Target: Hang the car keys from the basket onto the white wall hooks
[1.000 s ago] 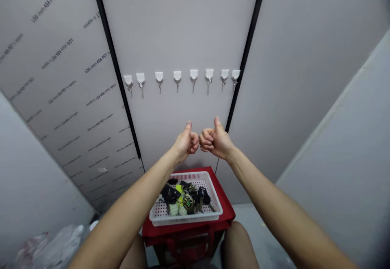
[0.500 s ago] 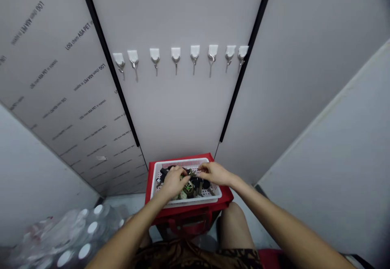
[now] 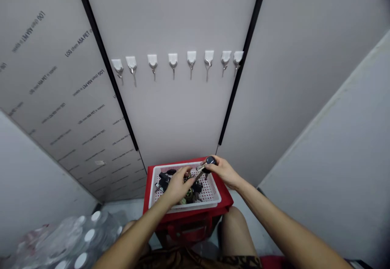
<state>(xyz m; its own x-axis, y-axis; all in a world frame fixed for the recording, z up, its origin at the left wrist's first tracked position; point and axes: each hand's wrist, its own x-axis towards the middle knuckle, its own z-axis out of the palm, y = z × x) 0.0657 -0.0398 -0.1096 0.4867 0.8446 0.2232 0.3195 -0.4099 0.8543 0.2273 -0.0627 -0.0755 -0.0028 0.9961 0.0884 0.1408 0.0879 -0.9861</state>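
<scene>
White perforated plastic basket overhung by left hand, fingers curled; grip cannot be told. Over basket's right side, black-headed metal key pinched in right hand; probably light, stiff, slick-bladed, best held by the head. Beyond, white-backed silver hooks wall-mounted.

The basket sits on the bag, before the wall panel; keys lie in it, mainly left and middle; the left hand is over them, the right hand at the far right corner with a car key; wall hooks line the panel above; bottles stand left of the bag.
</scene>
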